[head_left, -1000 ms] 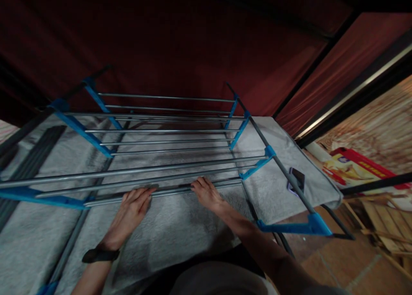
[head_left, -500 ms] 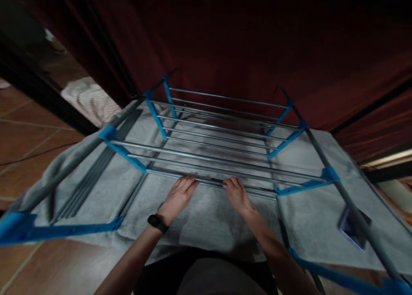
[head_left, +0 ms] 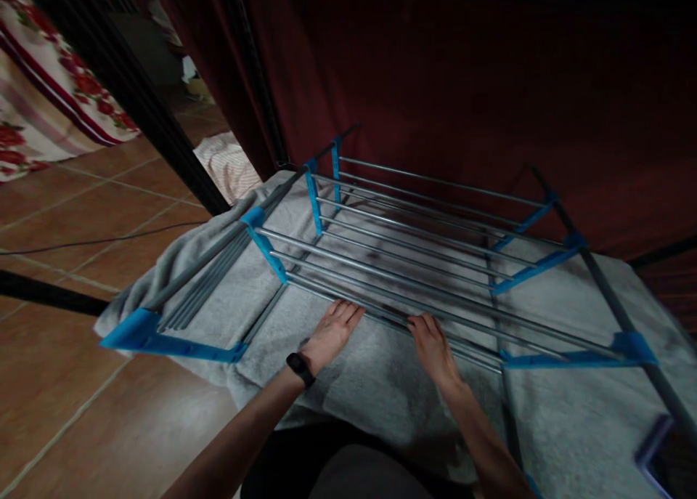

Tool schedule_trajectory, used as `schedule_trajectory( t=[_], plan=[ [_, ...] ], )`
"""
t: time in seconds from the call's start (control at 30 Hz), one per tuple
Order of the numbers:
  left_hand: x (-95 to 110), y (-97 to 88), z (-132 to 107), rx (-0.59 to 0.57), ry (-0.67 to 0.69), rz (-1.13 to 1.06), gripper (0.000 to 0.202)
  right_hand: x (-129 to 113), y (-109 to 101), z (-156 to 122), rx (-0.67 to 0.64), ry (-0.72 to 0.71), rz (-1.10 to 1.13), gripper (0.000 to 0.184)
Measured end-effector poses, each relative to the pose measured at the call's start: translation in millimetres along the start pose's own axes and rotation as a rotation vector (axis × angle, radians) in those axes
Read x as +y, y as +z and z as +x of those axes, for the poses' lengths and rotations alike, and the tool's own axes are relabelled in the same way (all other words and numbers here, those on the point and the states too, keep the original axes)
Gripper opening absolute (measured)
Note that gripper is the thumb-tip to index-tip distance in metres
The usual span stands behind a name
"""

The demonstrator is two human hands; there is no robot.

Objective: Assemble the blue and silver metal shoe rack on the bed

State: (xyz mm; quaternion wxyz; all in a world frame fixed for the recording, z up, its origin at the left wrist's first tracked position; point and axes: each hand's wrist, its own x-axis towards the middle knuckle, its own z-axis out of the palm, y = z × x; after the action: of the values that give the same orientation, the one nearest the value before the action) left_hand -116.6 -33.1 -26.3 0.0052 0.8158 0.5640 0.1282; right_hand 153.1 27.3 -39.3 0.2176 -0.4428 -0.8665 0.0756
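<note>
Floral cloth [head_left: 38, 107]: seen well to the left of both hands, white with red flowers; no writing can be read on it.
Tiled floor [head_left: 81, 266]: reddish-brown, left of the hands.
Blue bracket [head_left: 163, 343]: bright blue plastic, left of the left hand, joined to grey tubes.
Grey towel [head_left: 370, 390]: spread under the rack and under both hands.
Wristband [head_left: 298, 368]: black, worn on the left wrist; its face is too dark to read.
Left hand [head_left: 332, 332]: laid flat, fingers stretched out, fingertips resting on the nearest rod.
Nearest rod [head_left: 384, 317]: thin grey metal, touched by both hands.
Right hand [head_left: 433, 346]: fingers spread loosely over the same rod, not closed round it.
Drying rack [head_left: 425, 266]: parallel grey rods with blue joints, lying just beyond the fingertips.
Dark red curtain [head_left: 462, 85]: hung behind the rack.
</note>
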Motion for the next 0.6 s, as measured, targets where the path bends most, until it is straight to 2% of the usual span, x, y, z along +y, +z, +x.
schedule_trajectory(
  t=[0.2, 0.43, 0.6],
  plan=[
    [0, -1.0, -16, 0.131, 0.009, -0.021, 0.042, -9, -8, 5, 0.045, 0.023, 0.017, 0.022],
    [-1, -14.0, -36, 0.297, 0.121, -0.021, 0.042, -23, -20, -1, -0.078, 0.066, -0.121, 0.019],
    [3, -25.0, -29, 0.312, 0.074, 0.059, 0.047, -33, -33, 2, -0.134, -0.012, -0.190, 0.021]
  ],
)
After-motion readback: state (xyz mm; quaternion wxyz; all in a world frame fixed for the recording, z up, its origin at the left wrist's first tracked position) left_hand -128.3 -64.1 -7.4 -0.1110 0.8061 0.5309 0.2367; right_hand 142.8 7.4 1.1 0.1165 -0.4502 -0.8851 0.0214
